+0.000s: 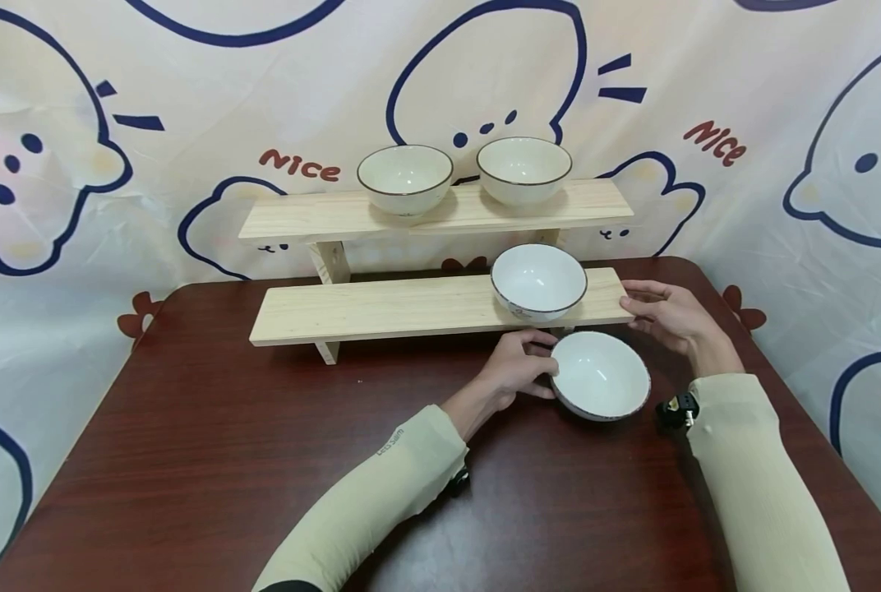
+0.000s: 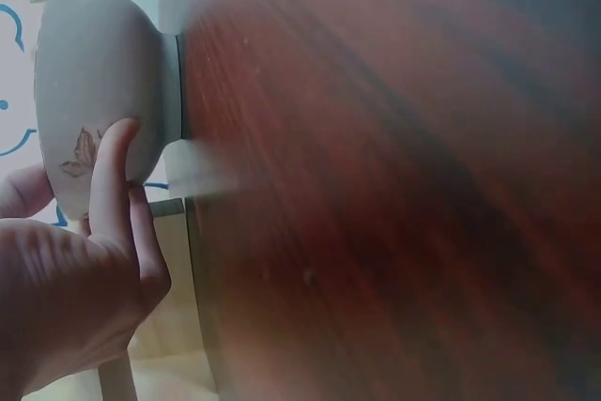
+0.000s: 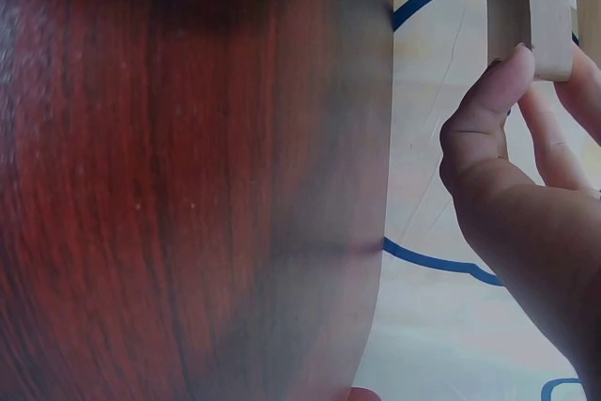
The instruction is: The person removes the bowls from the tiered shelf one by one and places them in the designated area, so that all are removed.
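Observation:
My left hand (image 1: 518, 367) pinches the left rim of a white bowl (image 1: 601, 376) in front of the shelf's right part. The left wrist view shows fingers spread along the side of this bowl (image 2: 99, 72), near a brown leaf print; its foot is at or close to the tabletop. My right hand (image 1: 670, 316) grips the right end of the lower wooden board (image 1: 381, 308), thumb and fingers on either side of the board's end (image 3: 549, 25) in the right wrist view. Another white bowl (image 1: 538, 279) with a dark rim sits on the lower board, towards its right end.
On the upper board (image 1: 300, 215) stand two more bowls, one at the middle (image 1: 405, 181) and one to its right (image 1: 524, 171). The two-tier wooden shelf stands at the back of a dark red-brown table (image 1: 211, 460). Behind it hangs a printed cloth (image 1: 211, 107).

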A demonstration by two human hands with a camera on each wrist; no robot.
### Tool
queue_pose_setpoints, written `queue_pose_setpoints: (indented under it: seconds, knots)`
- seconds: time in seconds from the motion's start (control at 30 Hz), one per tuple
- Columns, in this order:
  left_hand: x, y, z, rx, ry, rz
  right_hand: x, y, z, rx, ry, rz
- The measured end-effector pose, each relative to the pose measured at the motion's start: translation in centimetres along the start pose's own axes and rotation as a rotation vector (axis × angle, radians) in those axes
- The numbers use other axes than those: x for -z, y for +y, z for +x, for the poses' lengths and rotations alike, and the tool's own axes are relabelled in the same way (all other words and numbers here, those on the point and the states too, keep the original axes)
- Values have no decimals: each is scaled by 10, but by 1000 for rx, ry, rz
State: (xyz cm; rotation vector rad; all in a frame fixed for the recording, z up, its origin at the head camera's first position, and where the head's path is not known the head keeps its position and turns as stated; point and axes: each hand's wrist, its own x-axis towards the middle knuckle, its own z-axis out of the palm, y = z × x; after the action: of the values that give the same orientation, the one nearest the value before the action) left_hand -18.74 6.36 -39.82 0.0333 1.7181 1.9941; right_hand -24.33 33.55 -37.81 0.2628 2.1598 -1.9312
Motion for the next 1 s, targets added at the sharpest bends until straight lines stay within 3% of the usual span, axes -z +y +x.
queue_pose_setpoints:
  seconds: [0.27,0.6,1.0]
  knots:
    - [9,5,-3,18,-67,0,1,1,-1,18,3,-1]
    - [38,16,-21,-7,-96,4,1,-1,0,12,0,21]
    - [62,35,-35,-66,-70,-17,0,1,0,6,-5,25]
